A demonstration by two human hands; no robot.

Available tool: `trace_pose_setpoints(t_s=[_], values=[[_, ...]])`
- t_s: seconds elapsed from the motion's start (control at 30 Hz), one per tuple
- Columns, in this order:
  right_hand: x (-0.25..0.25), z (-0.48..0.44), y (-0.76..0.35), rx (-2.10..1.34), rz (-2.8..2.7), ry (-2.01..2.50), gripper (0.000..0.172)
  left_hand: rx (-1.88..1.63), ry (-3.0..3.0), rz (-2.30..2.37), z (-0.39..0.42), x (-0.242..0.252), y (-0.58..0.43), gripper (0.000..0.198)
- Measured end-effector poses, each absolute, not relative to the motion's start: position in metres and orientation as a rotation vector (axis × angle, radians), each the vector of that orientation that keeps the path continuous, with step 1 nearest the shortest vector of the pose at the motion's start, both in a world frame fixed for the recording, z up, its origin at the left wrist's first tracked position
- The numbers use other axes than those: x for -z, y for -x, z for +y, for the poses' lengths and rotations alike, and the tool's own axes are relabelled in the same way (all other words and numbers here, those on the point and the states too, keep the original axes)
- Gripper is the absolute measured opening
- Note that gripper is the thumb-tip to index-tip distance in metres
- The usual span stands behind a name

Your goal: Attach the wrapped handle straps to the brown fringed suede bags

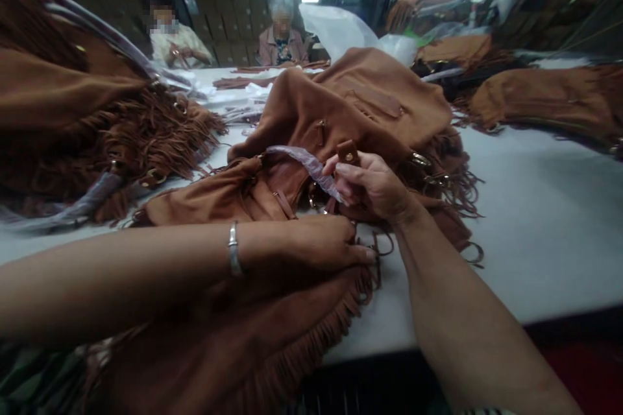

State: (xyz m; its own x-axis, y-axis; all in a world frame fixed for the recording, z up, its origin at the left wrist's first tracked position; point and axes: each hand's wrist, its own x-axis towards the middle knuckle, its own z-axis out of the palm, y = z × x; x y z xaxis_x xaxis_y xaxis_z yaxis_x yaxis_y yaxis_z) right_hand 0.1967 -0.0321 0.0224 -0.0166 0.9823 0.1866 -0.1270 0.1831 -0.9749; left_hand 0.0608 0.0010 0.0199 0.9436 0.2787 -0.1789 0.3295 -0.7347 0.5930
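A brown suede bag with fringe (292, 318) lies across the near table edge, its flap spread toward me. My left hand (326, 241), a silver bracelet on its wrist, is closed on the bag near the fringed edge; its fingertips are partly hidden. Just beyond it, my right hand (367, 185) is closed around the bag's plastic-wrapped handle (304, 159). A small brown leather tab with a metal snap (348, 153) sticks up at its fingers. Metal rings and clasps show around both hands.
Another brown suede bag (360, 91) is heaped right behind my hands. Fringed bags (73, 97) pile up at the left, and more bags (549, 97) lie at the right on the white table (545, 220). Two people (178, 39) sit across the table, before stacked cartons (224, 13).
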Motion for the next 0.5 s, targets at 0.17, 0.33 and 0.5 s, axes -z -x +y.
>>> trace_pose_setpoints(t_s=[0.17, 0.33, 0.5], values=[[-0.033, -0.043, -0.207, -1.190, -1.161, 0.886, 0.060, 0.327, -2.316, 0.368, -0.011, -0.020, -0.078, 0.044], [-0.030, -0.041, -0.204, -1.213, -1.065, 0.883, 0.064, 0.426, -2.141, 0.544, -0.018, -0.030, -0.066, 0.025], [-0.033, -0.040, -0.194, -1.261, -0.999, 0.755, 0.044, 0.083, -1.827, 0.505, -0.005, -0.048, -0.034, 0.018]])
